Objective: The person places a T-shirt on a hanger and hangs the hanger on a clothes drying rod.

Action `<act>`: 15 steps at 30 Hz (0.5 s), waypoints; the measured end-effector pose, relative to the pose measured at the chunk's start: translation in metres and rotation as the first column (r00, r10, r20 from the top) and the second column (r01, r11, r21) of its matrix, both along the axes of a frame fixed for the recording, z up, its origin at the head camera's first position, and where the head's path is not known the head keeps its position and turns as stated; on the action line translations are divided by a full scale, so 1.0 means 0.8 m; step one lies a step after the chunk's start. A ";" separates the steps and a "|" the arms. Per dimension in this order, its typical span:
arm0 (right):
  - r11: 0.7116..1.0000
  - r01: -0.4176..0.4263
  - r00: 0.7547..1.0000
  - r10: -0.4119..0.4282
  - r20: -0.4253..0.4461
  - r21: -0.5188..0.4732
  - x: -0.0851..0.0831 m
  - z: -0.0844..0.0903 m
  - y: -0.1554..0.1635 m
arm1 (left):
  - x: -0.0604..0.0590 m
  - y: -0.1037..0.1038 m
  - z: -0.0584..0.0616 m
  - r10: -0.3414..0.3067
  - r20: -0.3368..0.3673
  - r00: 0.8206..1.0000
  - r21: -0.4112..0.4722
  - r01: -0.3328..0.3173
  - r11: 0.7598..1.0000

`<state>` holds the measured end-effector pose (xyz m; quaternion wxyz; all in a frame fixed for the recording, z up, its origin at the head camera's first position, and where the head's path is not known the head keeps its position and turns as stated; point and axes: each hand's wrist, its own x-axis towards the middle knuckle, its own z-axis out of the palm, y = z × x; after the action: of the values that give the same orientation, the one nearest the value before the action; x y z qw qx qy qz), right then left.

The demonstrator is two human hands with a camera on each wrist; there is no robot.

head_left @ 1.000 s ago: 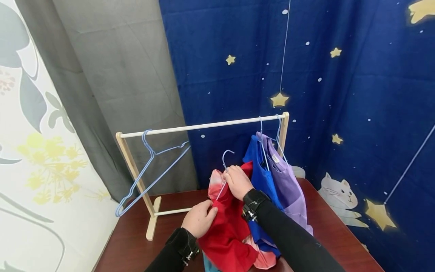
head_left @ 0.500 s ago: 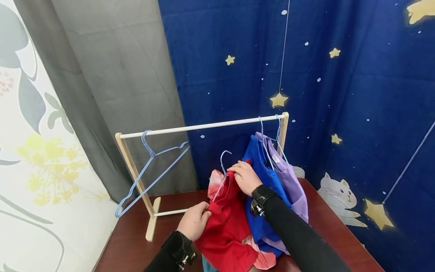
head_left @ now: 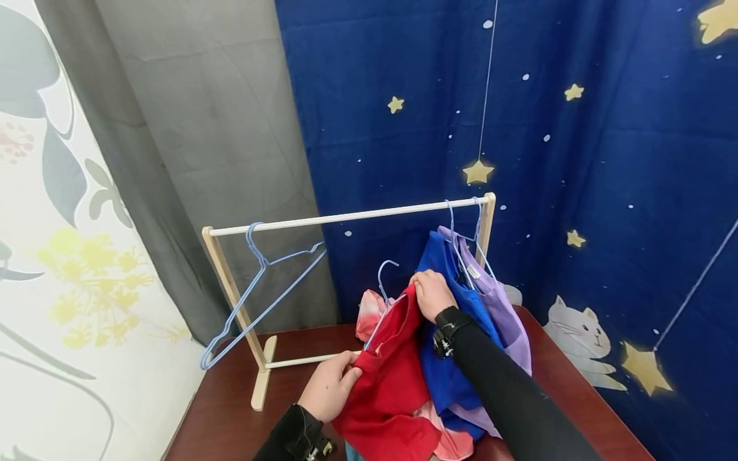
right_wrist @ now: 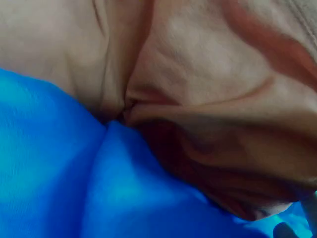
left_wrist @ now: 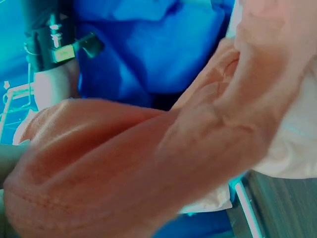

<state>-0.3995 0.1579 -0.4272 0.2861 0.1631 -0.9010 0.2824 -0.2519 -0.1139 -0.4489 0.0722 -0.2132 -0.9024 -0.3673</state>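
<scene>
Right hand [head_left: 431, 293] pinches the red garment's [head_left: 392, 378] upper edge beside the blue hanger [head_left: 385, 282]; left hand [head_left: 328, 389] grips its near-left edge (fingers curled on cloth), over the table [head_left: 230, 416].

Soft matt cloth red shirt [head_left: 392, 378], thin coated-wire hanger [head_left: 385, 276], pale wooden rack [head_left: 233, 288], glossy dark wood table [head_left: 230, 416].

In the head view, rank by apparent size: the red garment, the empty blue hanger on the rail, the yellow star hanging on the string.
1. Red garment, largest.
2. Empty blue hanger: long but thin, and farther back, so this is unsure.
3. Yellow star, clearly smallest.
</scene>
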 end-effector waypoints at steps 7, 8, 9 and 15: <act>0.997 0.055 0.998 -0.054 0.016 -0.050 -0.006 -0.010 0.014 | 0.010 -0.008 -0.002 -0.005 0.070 0.998 0.047 0.001 0.999; 0.996 0.066 0.998 -0.066 0.006 -0.057 -0.007 -0.010 0.016 | 0.011 -0.010 -0.001 -0.008 0.079 0.997 0.050 0.004 0.999; 0.995 0.077 0.997 -0.077 0.002 -0.065 -0.008 -0.011 0.017 | 0.012 -0.011 -0.002 -0.012 0.091 0.996 0.054 0.007 0.999; 0.990 0.104 0.993 -0.098 0.063 -0.101 -0.011 -0.008 0.020 | 0.017 -0.020 -0.003 -0.014 0.140 0.990 0.082 0.002 0.997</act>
<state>-0.4082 0.1740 -0.4338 0.2820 0.0941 -0.9000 0.3186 -0.2386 -0.1295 -0.4515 0.0157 -0.1872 -0.8886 -0.4185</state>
